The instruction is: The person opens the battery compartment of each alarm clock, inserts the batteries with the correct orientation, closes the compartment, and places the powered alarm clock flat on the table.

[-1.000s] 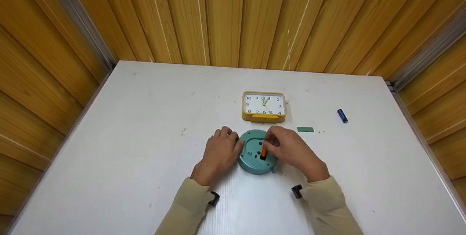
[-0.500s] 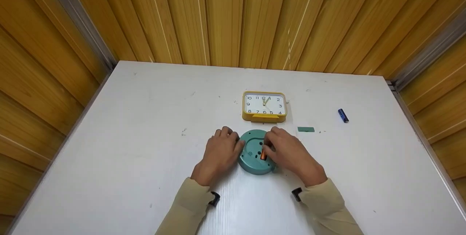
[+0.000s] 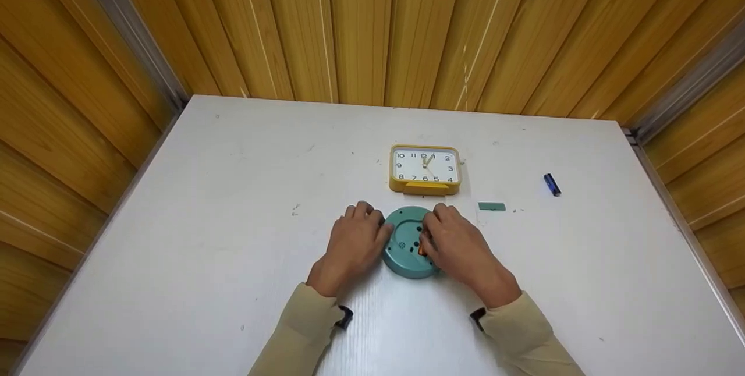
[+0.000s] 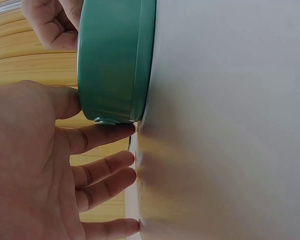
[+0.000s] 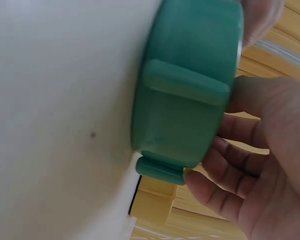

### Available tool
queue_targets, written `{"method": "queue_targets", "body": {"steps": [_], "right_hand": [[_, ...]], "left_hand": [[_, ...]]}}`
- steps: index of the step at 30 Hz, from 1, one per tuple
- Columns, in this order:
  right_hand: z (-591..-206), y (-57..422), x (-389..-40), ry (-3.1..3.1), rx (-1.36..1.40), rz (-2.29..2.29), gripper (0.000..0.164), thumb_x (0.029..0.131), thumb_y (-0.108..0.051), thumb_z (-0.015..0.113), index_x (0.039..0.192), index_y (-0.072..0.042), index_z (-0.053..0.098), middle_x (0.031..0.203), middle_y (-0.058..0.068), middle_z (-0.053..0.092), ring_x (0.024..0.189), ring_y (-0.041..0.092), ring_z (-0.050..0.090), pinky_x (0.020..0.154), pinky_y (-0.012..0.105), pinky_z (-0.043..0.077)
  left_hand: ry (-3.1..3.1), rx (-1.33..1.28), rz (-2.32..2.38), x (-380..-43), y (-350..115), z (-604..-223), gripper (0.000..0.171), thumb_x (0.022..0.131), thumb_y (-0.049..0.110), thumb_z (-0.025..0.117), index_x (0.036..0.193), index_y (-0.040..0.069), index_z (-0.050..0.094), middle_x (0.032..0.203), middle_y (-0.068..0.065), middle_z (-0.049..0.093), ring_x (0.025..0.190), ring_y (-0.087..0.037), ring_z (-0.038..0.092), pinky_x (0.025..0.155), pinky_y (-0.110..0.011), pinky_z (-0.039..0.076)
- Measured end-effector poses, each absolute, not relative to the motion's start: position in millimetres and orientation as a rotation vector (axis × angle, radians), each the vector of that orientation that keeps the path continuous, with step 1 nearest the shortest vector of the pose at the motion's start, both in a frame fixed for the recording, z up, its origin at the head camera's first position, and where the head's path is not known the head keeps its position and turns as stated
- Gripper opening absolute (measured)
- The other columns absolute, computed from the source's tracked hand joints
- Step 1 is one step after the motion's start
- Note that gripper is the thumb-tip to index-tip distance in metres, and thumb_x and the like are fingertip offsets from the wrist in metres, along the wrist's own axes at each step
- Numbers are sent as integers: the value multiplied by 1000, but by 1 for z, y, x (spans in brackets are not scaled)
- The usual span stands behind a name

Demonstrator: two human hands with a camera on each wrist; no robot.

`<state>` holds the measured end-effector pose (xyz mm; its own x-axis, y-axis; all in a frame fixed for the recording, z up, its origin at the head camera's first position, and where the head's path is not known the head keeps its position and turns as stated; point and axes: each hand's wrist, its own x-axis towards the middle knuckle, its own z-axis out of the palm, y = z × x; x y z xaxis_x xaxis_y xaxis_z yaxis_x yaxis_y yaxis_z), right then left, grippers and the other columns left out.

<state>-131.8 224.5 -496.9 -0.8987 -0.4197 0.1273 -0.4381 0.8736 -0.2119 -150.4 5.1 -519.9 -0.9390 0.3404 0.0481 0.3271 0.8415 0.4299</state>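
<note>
A round teal alarm clock [image 3: 405, 262] lies face down on the white table, its back with knobs and small holes turned up. My left hand [image 3: 355, 243] holds its left rim, thumb on the back edge and index finger along the side wall in the left wrist view. An orange battery [image 3: 422, 250] sits at the battery slot, partly covered by my right thumb. My right hand [image 3: 463, 246] has its curled fingers and thumb at this battery, over the clock's right half. In the right wrist view two green bars [image 5: 162, 171] stick out from the clock's side.
Just beyond the teal clock stands a yellow rectangular alarm clock [image 3: 426, 185]. To its right lies a small green battery cover [image 3: 492, 206], and farther right a blue battery [image 3: 552, 185]. Wood-look panels [image 3: 361, 27] rise behind the table's back edge.
The orange battery has gone from tilted up in my right fingers to lower in the slot, with less of it showing. My right hand has come down slightly; the left stays on the rim.
</note>
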Motion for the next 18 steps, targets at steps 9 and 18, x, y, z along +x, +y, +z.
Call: {"method": "queue_targets", "body": {"steps": [9, 18], "right_hand": [[-507, 225, -131, -2878, 697, 281, 19, 103, -18, 67, 111, -1, 64, 105, 11, 53, 96, 29, 48, 85, 44, 50], [-507, 224, -131, -2856, 709, 261, 18, 104, -17, 66, 110, 0, 63, 104, 12, 54, 95, 29, 48, 84, 44, 51]], "left_hand": [[2975, 527, 681, -150, 5, -519, 45, 113, 40, 46, 127, 5, 70, 133, -15, 59, 119, -32, 54, 98, -51, 51], [3005, 548, 666, -149, 5, -517, 43, 113, 40, 48, 123, 5, 71, 130, -15, 60, 115, -32, 55, 94, -50, 52]]}}
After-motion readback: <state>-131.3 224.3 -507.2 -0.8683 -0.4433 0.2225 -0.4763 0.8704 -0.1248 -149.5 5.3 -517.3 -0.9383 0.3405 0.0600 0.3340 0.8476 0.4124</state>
